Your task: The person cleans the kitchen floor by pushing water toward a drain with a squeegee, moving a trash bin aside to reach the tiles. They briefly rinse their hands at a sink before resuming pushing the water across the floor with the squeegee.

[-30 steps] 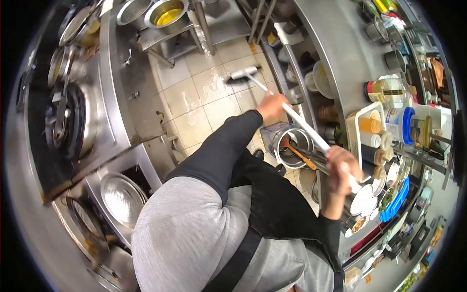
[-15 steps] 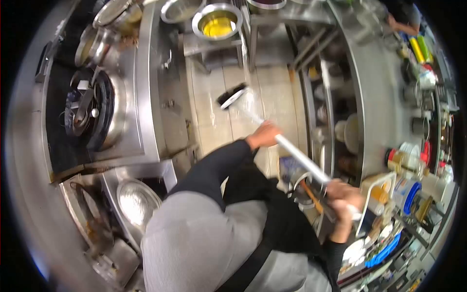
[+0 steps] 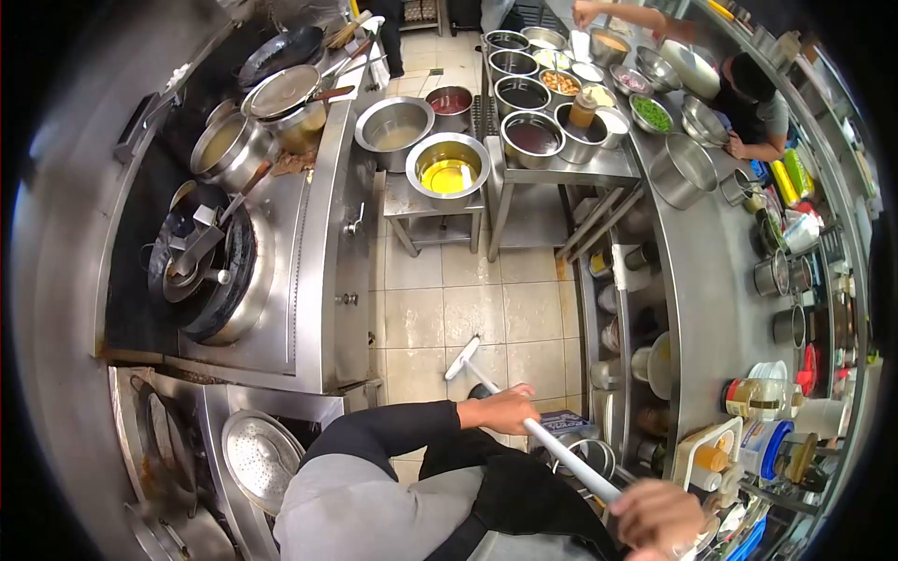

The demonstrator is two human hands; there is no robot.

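A long white-handled broom (image 3: 571,458) slants across my body, its white head (image 3: 462,357) down on the tiled floor. My left hand (image 3: 500,409) is wrapped around the lower part of the handle. Near the handle's upper end, at the lower right, my right hand (image 3: 659,516) grips it, slightly blurred. Few of the bristles show under the head. By the handle, below my left hand, stand a metal pot (image 3: 587,458) and a blue printed box (image 3: 565,422).
A low metal stand (image 3: 398,208) ahead bears a basin of yellow liquid (image 3: 447,170). Stove counters with a wok (image 3: 245,299) line the left. A steel worktable (image 3: 716,271) runs along the right, where another person's arm (image 3: 758,148) rests.
The view has tilted up, showing more of the stand and pots ahead. The broom head sits closer to my body, its dark bristles less visible. Both hands keep hold of the handle.
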